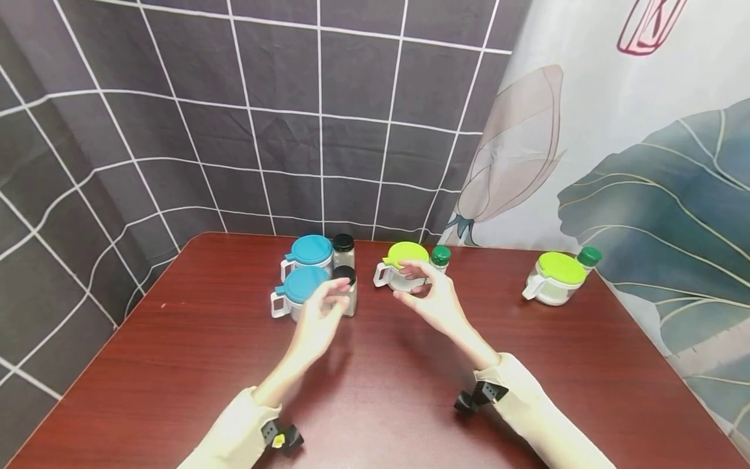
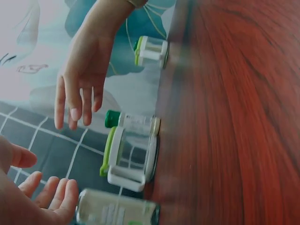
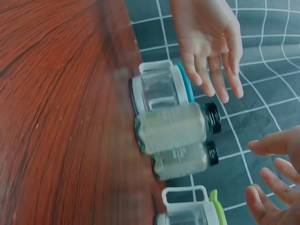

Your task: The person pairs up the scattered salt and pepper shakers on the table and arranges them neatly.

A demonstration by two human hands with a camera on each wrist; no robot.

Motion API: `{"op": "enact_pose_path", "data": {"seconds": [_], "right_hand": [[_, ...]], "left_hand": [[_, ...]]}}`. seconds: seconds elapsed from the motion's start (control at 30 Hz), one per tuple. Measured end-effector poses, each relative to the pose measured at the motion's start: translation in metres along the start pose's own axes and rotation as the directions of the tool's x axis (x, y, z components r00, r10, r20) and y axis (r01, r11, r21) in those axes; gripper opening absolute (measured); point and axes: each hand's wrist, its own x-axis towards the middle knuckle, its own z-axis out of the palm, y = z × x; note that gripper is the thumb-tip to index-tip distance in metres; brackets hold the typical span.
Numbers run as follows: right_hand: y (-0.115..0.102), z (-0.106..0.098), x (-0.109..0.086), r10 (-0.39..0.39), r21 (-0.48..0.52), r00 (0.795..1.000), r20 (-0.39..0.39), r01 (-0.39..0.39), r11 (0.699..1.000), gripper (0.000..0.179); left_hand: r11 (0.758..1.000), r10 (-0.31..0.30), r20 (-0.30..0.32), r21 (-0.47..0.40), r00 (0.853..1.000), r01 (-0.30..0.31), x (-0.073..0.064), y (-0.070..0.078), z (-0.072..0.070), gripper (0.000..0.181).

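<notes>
My left hand (image 1: pixel 319 316) hovers by the front blue-lidded jar (image 1: pixel 306 284) and the front black-capped shaker (image 1: pixel 348 293), fingers loosely bent with nothing between them. Above the table in front of the middle green-lidded jar (image 1: pixel 405 251) is my right hand (image 1: pixel 438 301), its thumb and fingers spread apart and holding nothing. Part of that jar and the green-capped bottle (image 1: pixel 440 255) beside it are hidden behind the right hand. In the left wrist view, the left fingers (image 2: pixel 49 199) show gaps and sit near a shaker's top.
Behind the front pair stand another blue-lidded jar (image 1: pixel 312 250) and another black-capped shaker (image 1: pixel 343 249). A second green-lidded jar (image 1: pixel 559 280) with a green-capped bottle (image 1: pixel 589 256) stands near the right edge of the brown table (image 1: pixel 381 404). A gridded dark curtain (image 1: pixel 281 143) hangs behind.
</notes>
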Motion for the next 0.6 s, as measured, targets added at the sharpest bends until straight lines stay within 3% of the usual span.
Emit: {"op": "enact_pose_path", "data": {"seconds": [0.4,0.6], "right_hand": [[0.011,-0.026,-0.007,-0.029,-0.069,0.999,-0.033,0.027,0.997,0.050],[0.014,-0.037,-0.015,-0.016,-0.092,0.999,-0.033,0.013,0.996,0.051]], "left_hand": [[0.999,-0.029,0.052,-0.039,0.998,0.031,0.004,0.006,0.036,0.034],[0.999,-0.009,0.075,-0.034,0.997,0.011,0.007,0.005,0.048,0.033]]}}
